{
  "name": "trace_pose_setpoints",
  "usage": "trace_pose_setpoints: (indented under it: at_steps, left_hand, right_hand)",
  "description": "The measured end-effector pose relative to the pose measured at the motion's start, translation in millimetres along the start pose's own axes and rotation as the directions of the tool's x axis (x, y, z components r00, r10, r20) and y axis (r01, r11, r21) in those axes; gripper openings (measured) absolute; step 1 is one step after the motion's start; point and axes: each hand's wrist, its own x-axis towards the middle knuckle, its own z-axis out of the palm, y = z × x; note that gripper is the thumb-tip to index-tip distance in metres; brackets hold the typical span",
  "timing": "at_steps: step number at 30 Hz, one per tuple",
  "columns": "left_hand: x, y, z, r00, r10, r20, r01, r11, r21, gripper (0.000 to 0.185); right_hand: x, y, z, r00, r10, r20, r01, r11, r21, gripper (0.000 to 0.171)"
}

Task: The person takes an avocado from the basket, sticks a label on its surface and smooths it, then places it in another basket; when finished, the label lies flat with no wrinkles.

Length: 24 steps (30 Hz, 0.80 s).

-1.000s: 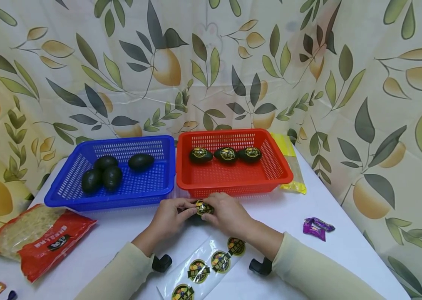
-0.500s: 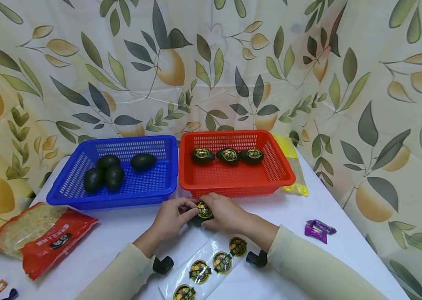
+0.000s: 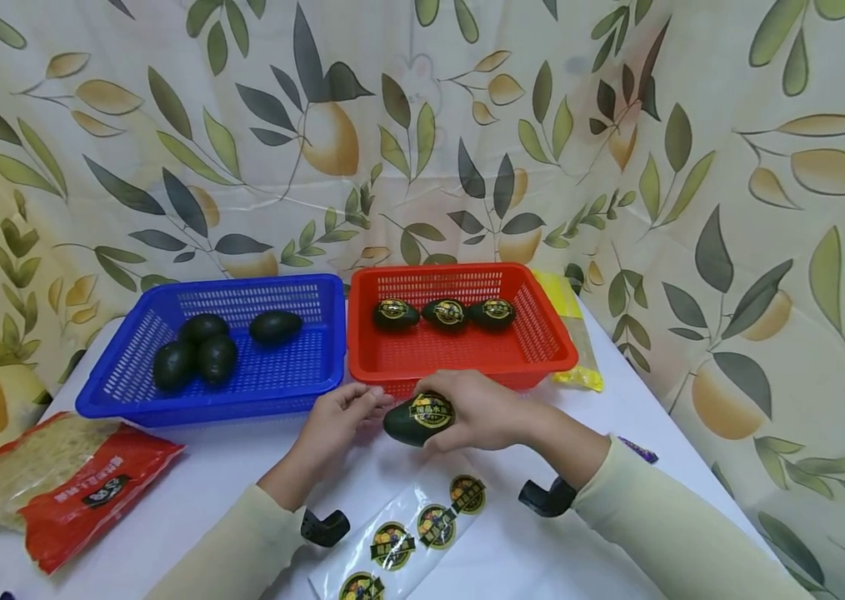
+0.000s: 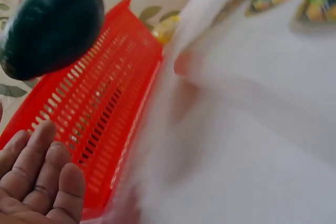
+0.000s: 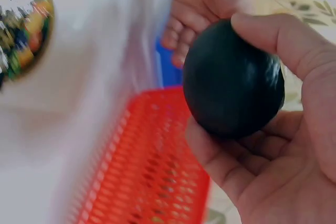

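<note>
My right hand (image 3: 477, 410) grips a dark green avocado (image 3: 418, 418) with a round yellow-and-black sticker on it, lifted a little above the white table in front of the red basket (image 3: 542, 333). In the right wrist view the fingers (image 5: 294, 51) curl round the avocado (image 5: 233, 80). My left hand (image 3: 340, 421) lies just left of the fruit with relaxed fingers (image 4: 39, 182), holding nothing. The red basket holds three stickered avocados (image 3: 447, 313). The blue basket (image 3: 122, 379) holds several plain avocados (image 3: 197, 354).
A clear sheet of round stickers (image 3: 422, 525) lies on the table below the hands. A red bag of noodles (image 3: 55, 479) sits at the left. A yellow packet (image 3: 580, 350) lies right of the red basket. A purple wrapper (image 3: 640, 450) peeks out behind my right sleeve.
Both hands held the avocado on the table before. Now the left hand has let go and the right hand has lifted and turned the fruit, sticker facing up.
</note>
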Motion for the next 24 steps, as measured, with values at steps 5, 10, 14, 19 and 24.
trace_pose_setpoints:
  at_steps: [5,10,14,19,24]
  left_hand:
    - [1.7,3.2,1.1,0.998,-0.041,-0.041,0.037,0.994,-0.102,0.037]
    - [3.7,3.4,2.0,0.997,-0.064,-0.041,0.057,0.989,-0.138,0.041]
    - [5.0,3.4,1.4,0.997,-0.069,-0.038,0.064,0.989,-0.134,0.042]
    - [5.6,4.6,2.1,0.997,-0.072,-0.014,0.069,0.986,-0.151,0.043]
    - [2.9,5.2,7.4,0.997,-0.073,-0.006,0.072,0.986,-0.152,0.04]
  right_hand:
    - [7,2,-26,0.999,-0.031,-0.015,0.03,0.999,-0.024,0.056]
    - [23,3,-46,0.996,-0.077,-0.039,0.075,0.996,-0.052,0.056]
    - [47,3,-65,0.998,-0.039,-0.039,0.038,0.999,-0.037,0.057]
    - [94,12,-87,1.0,0.009,-0.022,-0.011,0.996,-0.09,0.054]
    - [140,28,-91,0.997,0.073,0.031,-0.066,0.979,-0.193,0.055]
